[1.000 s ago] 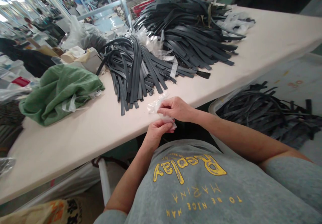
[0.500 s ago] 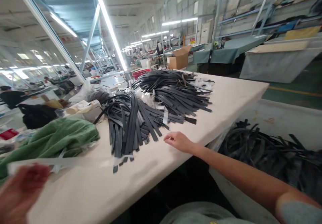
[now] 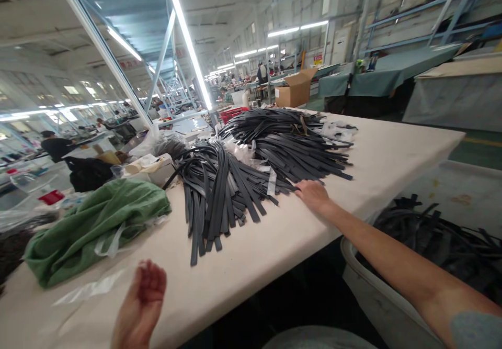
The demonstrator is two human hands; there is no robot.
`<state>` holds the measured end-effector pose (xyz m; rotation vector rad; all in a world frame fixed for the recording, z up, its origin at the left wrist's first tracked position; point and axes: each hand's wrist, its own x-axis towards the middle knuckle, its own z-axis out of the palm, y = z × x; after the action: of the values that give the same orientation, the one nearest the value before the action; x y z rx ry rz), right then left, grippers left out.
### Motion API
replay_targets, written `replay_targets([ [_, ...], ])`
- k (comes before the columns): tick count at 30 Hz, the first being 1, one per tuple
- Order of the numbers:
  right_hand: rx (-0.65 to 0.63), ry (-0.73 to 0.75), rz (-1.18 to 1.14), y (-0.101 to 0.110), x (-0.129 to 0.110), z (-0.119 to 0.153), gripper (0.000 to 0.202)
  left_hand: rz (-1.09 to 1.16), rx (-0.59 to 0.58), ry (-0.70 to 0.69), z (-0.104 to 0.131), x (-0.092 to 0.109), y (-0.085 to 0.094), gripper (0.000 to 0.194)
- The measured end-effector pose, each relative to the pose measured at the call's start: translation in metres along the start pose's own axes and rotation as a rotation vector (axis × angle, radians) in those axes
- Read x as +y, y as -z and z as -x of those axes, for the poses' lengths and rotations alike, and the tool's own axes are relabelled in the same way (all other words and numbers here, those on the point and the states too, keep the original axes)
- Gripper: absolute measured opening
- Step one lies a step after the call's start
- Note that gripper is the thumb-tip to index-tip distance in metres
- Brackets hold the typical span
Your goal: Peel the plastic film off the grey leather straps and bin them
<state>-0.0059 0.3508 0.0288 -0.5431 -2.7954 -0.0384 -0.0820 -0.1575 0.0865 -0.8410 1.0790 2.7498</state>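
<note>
Bunches of dark grey flat strips [image 3: 219, 192] lie fanned out on a pale-covered table [image 3: 251, 255]. My right hand [image 3: 314, 196] is at the end of one dark strip on the near side of the right-hand pile [image 3: 306, 153], its fingertips closed on that end. Low in the view, my left hand [image 3: 144, 296] is held over the table's near part, palm turned up, fingers loosely bent and nothing in them. To its left, a translucent plastic strip [image 3: 92, 289] lies on the table cover. A short clear strip [image 3: 271, 180] lies across the dark strips.
A crumpled green cloth [image 3: 102, 223] lies on the left, with a black bag [image 3: 88, 173] behind it. Below the table's right edge stands a white bin [image 3: 463, 187] holding more dark strips. A cardboard box [image 3: 296, 88] stands beyond the table; people work farther off.
My left hand has let go of the translucent strip, which now lies on the table. My right hand has reached forward to a dark strip's end. The view has turned slightly left.
</note>
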Motion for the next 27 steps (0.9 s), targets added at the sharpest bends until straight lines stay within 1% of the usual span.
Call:
replay_targets([
  [2,0.018,0.037,0.021,0.004,0.0,0.002,0.018,0.015,-0.039,0.113,0.004,-0.043,0.004,0.039],
  [4,0.054,0.06,0.027,0.009,0.001,0.006,0.02,0.011,-0.083,0.174,0.012,-0.078,0.007,0.036],
  [6,0.103,0.073,0.02,0.015,0.0,0.009,0.024,-0.011,-0.111,0.205,0.02,-0.1,0.004,0.034],
  [8,0.161,0.088,-0.001,0.021,-0.006,0.009,0.028,-0.044,-0.137,0.209,0.026,-0.109,-0.001,0.03],
  [10,0.211,0.131,-0.037,0.025,-0.02,0.004,0.031,-0.057,-0.152,0.182,0.03,-0.111,-0.004,0.029],
  [12,0.238,0.212,-0.08,0.027,-0.045,-0.006,0.032,-0.037,-0.147,0.149,0.03,-0.108,-0.004,0.031],
  [14,0.239,0.34,-0.113,0.025,-0.08,-0.02,0.033,0.003,-0.127,0.126,0.029,-0.104,0.001,0.034],
  [17,0.206,0.582,-0.125,0.014,-0.142,-0.042,0.033,0.059,-0.083,0.103,0.025,-0.096,0.014,0.036],
  [19,0.175,0.736,-0.113,0.004,-0.181,-0.055,0.032,0.089,-0.035,0.102,0.021,-0.088,0.026,0.037],
  [21,0.145,0.859,-0.094,-0.007,-0.212,-0.065,0.03,0.107,0.019,0.107,0.013,-0.079,0.04,0.039],
  [23,0.115,0.938,-0.068,-0.016,-0.231,-0.074,0.025,0.112,0.036,0.11,0.004,-0.069,0.057,0.039],
  [24,0.1,0.961,-0.053,-0.019,-0.236,-0.077,0.022,0.112,0.021,0.108,0.0,-0.066,0.067,0.038],
  [27,0.067,0.995,-0.011,-0.023,-0.236,-0.085,0.021,0.112,-0.063,0.089,-0.01,-0.06,0.09,0.029],
])
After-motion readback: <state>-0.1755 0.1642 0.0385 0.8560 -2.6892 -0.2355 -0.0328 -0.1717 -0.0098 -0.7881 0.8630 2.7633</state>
